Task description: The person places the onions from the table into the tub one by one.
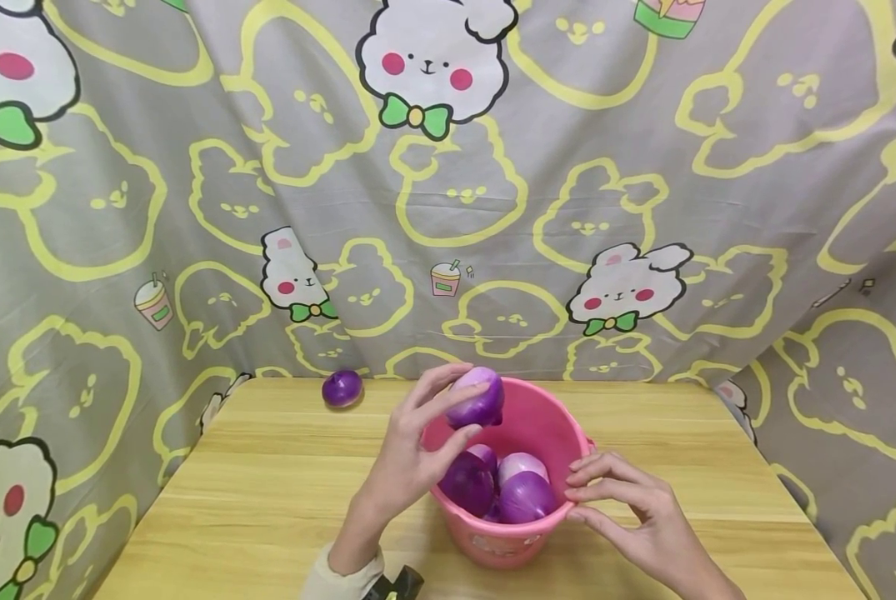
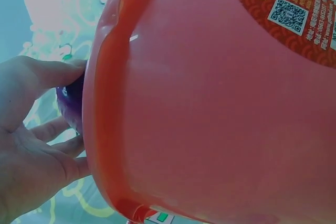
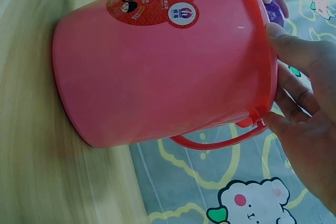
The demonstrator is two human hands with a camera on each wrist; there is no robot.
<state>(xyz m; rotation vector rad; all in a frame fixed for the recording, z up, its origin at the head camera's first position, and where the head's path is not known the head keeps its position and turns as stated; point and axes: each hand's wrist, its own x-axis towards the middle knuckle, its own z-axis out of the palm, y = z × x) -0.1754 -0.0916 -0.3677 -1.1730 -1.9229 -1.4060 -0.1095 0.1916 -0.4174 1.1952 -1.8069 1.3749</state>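
Observation:
A pink bucket stands on the table with several purple onions in its bottom. Above its open top, toward the left rim, my left hand grips another purple onion between thumb and fingers. In the left wrist view the bucket wall hides most of that onion. My right hand pinches the bucket's right rim, thumb outside and fingers over the edge. The right wrist view shows the bucket's red handle hanging down, close by the right fingers.
One more purple onion lies at the back left of the wooden table, near its far edge. A grey curtain with cartoon prints hangs right behind the table and along both sides.

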